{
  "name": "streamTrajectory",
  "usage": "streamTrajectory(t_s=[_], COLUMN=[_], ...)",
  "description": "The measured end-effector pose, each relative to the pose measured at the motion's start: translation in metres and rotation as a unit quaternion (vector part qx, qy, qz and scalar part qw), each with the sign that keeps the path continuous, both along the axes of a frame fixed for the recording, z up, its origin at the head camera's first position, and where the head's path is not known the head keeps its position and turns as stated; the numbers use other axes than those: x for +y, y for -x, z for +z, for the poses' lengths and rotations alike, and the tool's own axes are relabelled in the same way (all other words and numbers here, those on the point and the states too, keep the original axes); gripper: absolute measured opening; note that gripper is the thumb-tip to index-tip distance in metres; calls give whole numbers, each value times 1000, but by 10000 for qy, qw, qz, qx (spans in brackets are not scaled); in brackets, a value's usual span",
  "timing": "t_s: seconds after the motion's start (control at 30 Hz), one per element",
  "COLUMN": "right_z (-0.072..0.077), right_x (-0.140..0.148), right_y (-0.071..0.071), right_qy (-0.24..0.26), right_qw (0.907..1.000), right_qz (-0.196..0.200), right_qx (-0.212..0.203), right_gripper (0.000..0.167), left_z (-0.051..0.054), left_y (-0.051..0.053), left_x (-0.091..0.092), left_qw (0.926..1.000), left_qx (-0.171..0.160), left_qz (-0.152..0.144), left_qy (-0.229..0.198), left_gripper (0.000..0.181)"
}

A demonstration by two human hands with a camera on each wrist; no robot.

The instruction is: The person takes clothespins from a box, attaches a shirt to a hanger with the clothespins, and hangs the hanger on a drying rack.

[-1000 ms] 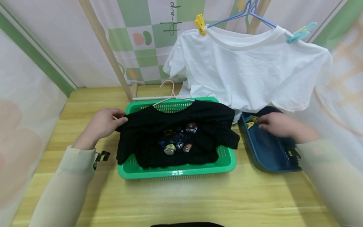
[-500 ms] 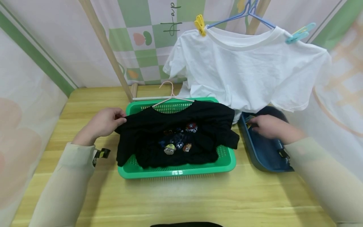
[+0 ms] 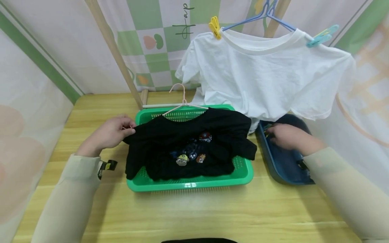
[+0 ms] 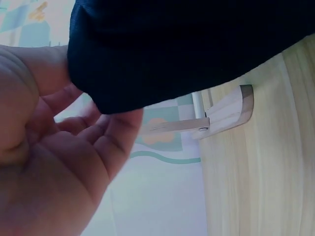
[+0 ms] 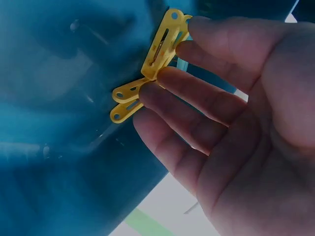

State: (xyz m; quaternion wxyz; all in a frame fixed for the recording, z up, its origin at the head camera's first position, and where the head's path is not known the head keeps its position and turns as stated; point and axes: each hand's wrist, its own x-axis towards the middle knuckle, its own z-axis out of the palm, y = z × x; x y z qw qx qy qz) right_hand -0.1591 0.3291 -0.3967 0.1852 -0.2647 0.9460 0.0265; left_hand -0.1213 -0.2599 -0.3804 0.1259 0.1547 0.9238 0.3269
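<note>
A black T-shirt [image 3: 170, 148] with cartoon prints hangs on a pink hanger [image 3: 184, 99] and lies over a green basket [image 3: 189, 185]. My left hand [image 3: 110, 133] pinches the shirt's shoulder on the left; in the left wrist view the dark cloth [image 4: 162, 54] lies between thumb and fingers. My right hand [image 3: 290, 136] is inside a dark blue basin [image 3: 271, 172]. In the right wrist view its extended fingers [image 5: 179, 93] touch yellow clothespins [image 5: 160, 49]; the thumb tip is beside one clip's handle, and no closed grip on it shows.
A white T-shirt [image 3: 270, 74] hangs behind on a blue hanger [image 3: 252, 19], clipped by a yellow clothespin [image 3: 214, 27] and a light blue clothespin [image 3: 322, 37]. Its hem droops over the basin's far edge. A wooden rack post [image 3: 117, 55] rises behind the basket.
My right hand has moved slightly left in the basin, over the clothespins, and its fingers reach among them. My left hand stays at the shirt's shoulder; the pink hanger's hook has shifted slightly left.
</note>
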Motion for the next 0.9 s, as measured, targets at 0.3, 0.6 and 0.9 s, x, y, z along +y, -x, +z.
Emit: streamTrajectory(t_s=[0.3,0.6,0.9], right_z=[-1,-2,-2], right_x=[0,-3,-6], right_y=[1,1,4], right_qy=[-79,-172,-456], right_qw=[9999,9998,9979], right_qz=[94,130,-351], right_qx=[15,44,-310], right_gripper=[30,33,36], left_z=[-4,-4,-6], left_y=[1,-1,-1], left_x=[3,3,3], left_qw=[9997,9995,9991], left_qx=[226,284,422], left_qz=[12,-110,-25], left_qy=[41,87,77], left_gripper=[13,16,16])
